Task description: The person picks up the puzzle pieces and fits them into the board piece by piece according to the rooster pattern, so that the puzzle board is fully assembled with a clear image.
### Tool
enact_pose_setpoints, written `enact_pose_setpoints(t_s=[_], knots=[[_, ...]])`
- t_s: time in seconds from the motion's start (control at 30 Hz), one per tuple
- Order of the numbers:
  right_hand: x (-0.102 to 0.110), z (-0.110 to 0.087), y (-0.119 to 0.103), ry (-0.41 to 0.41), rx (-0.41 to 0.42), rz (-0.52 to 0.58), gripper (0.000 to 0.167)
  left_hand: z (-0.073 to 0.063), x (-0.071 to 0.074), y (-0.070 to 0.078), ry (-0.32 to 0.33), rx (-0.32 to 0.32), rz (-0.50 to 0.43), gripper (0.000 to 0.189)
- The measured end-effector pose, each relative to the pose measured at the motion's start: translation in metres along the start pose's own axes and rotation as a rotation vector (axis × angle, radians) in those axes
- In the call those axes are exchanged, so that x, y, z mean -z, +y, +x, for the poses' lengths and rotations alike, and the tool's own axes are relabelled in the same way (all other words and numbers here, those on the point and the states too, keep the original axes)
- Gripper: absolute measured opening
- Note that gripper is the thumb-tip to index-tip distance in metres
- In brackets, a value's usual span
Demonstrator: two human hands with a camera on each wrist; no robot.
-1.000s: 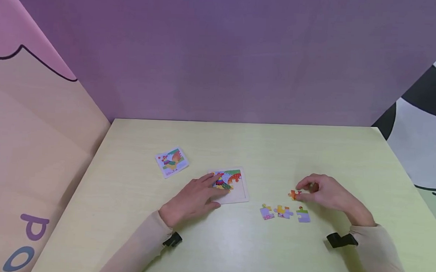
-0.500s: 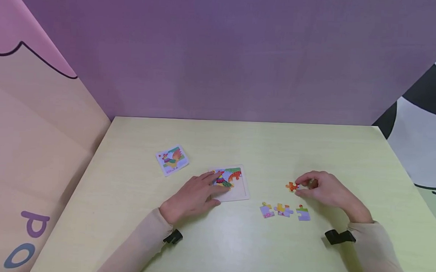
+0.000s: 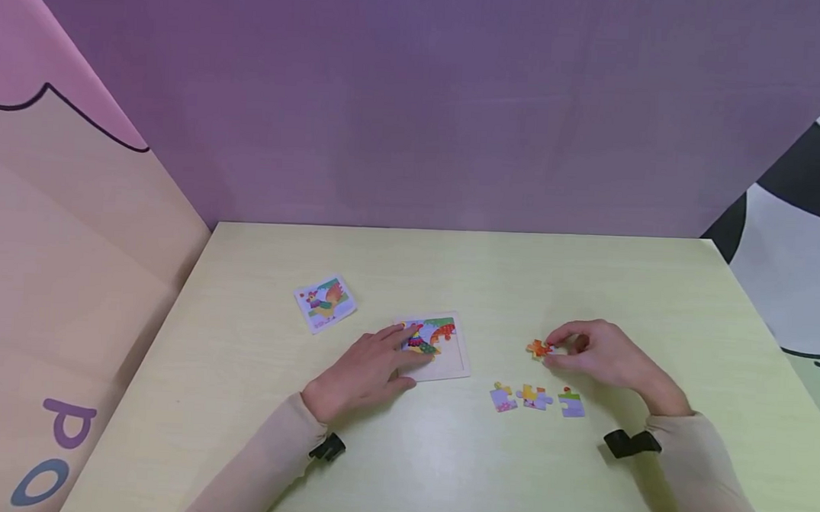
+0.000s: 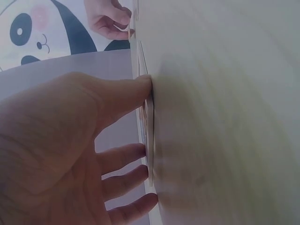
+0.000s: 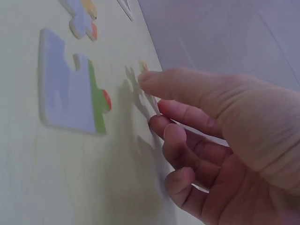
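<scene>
My left hand (image 3: 371,369) rests over the left side of a puzzle board (image 3: 452,365), fingers spread across it. In the left wrist view the thumb touches the edge of the board (image 4: 150,126). Part of a colourful picture is filled in there; its lower right is bare. To the right, my right hand (image 3: 601,356) pinches an orange puzzle piece (image 3: 537,349) between thumb and fingers, just above the table. That piece is mostly hidden in the right wrist view. Below it lie three loose pieces: a yellow-lilac one (image 3: 503,400), a yellow-topped one (image 3: 534,399) and a green-lilac one (image 3: 571,406).
A small square picture card (image 3: 325,304) with a bird design lies at the back left of the pale table (image 3: 401,469). Behind the table stands a purple wall (image 3: 416,119). Printed panels flank both sides.
My right hand has shifted left, carrying the orange piece with it a little away from the loose ones. The left hand stays on the board.
</scene>
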State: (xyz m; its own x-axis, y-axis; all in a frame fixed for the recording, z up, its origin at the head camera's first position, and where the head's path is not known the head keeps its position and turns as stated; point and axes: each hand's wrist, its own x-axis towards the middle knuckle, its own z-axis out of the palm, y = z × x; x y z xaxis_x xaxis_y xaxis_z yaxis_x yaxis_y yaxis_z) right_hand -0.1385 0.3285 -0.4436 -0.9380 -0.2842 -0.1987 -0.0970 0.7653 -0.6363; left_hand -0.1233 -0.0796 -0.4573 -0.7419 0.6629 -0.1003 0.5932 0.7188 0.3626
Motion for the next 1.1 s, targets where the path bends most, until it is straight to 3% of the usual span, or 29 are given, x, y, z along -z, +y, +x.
enact_pose_setpoints(t_s=[0.67,1.1], knots=[[-0.021,0.023,-0.026,0.007,0.129,0.018,0.029,0.0,-0.001,0.0,0.006,0.007,-0.017,0.045],[-0.037,0.038,-0.05,-0.036,0.157,0.065,0.031,0.0,-0.001,-0.003,-0.01,0.016,-0.021,0.045]])
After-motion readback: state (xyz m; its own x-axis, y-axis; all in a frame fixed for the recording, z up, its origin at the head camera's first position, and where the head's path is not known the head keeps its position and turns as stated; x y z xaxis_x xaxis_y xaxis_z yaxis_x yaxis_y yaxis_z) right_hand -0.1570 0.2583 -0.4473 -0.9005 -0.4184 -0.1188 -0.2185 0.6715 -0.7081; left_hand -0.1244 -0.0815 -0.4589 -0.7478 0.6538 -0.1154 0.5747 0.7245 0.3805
